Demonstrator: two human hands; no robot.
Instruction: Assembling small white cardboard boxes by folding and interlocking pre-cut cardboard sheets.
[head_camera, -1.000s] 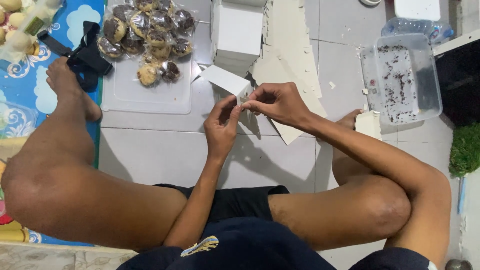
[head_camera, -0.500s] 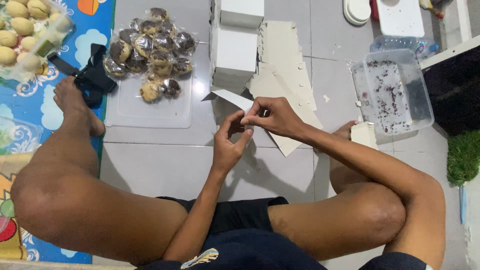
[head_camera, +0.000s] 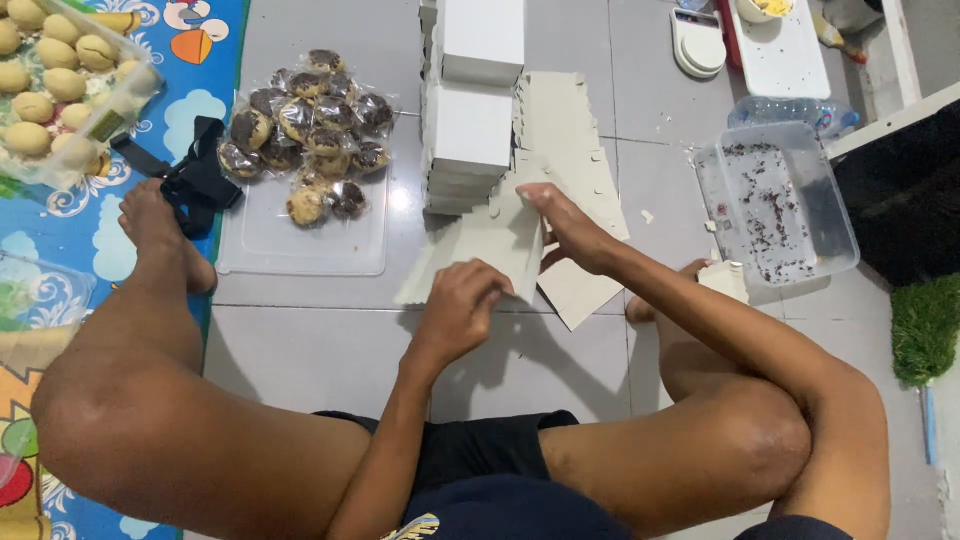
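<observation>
Head view: we sit on the tiled floor (head_camera: 330, 360) with knees spread, and everything we need lies within reach ahead of us. Largest in front is the stack of folded white boxes (head_camera: 470, 110), standing upright beyond our hands, with the pile of flat cardboard blanks (head_camera: 565, 130) fanned out just beside it to the right. To the left, a clear tray lid (head_camera: 300, 235) carries a heap of wrapped chocolate-topped pastries (head_camera: 310, 125); to the right, an empty clear tub (head_camera: 775, 205) holds only crumbs.

The piece in hand is one flat grey-white box blank (head_camera: 485, 250), held low over the floor between both hands, near the foot of the stack. Our right hand (head_camera: 575, 235) pinches its upper right edge, fingers narrow and closed on the card. Our left hand (head_camera: 455, 310) grips the lower edge, fingers curled over it, thumb hidden beneath.

To fold well, we judge it best to keep both grips close to the crease line, so the card bends along the score and not across the panel. We should press evenly, keep the notched tabs free of our fingers, and hold the blank clear of the stack so nothing topples.
</observation>
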